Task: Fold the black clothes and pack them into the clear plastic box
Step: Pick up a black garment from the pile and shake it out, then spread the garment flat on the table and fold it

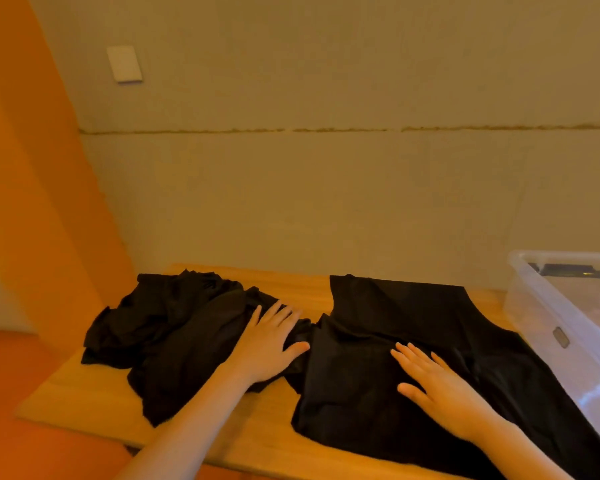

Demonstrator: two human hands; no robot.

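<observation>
Your right hand [444, 396] lies flat, fingers straight and slightly spread, on the smoothed-out black fabric garment [413, 341] spread across the right half of the light wooden tabletop [267, 427], while your left hand [271, 344] presses, fingers likewise extended and gripping nothing, on the edge of the crumpled heap of black clothes [174, 330] to its left. Just beside the flat garment at the table's right end stands the clear rectangular plastic box [548, 306], and something dark, perhaps already-packed clothing, shows blurred at its far end.

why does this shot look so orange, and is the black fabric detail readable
Head view: warm orange cast throughout; black clothes read as near-featureless dark masses, few folds visible; clear plastic box shows pale glare; wide-angle bending at the edges.
</observation>
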